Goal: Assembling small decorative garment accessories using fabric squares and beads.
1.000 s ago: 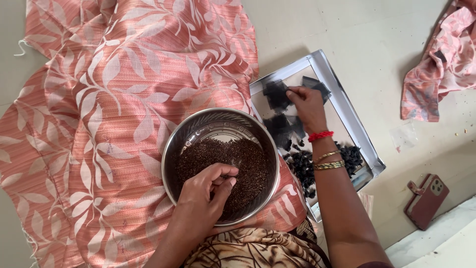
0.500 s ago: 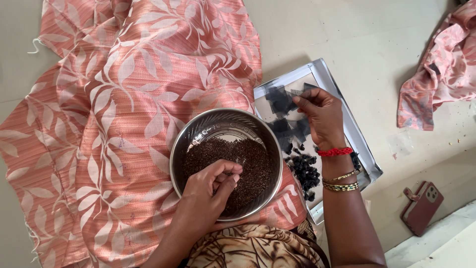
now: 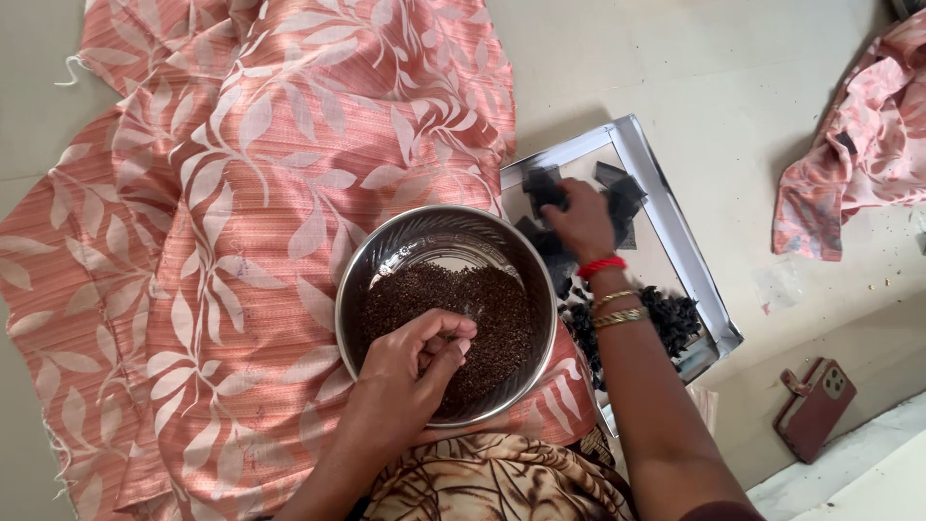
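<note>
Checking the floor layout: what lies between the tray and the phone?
In the head view, only bare floor separates the tray from the phone; a scrap of clear film lies just above that stretch.

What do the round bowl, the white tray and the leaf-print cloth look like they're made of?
Bowl: polished metal, probably steel; its inner wall mirrors light. Tray: thin white card or plastic, unclear which; matte with sharp folded rims. Cloth: woven fabric, matte, with fine ribbing, soft folds and frayed threads at the edge. The left hand dips into the bowl's dark grains.
</note>
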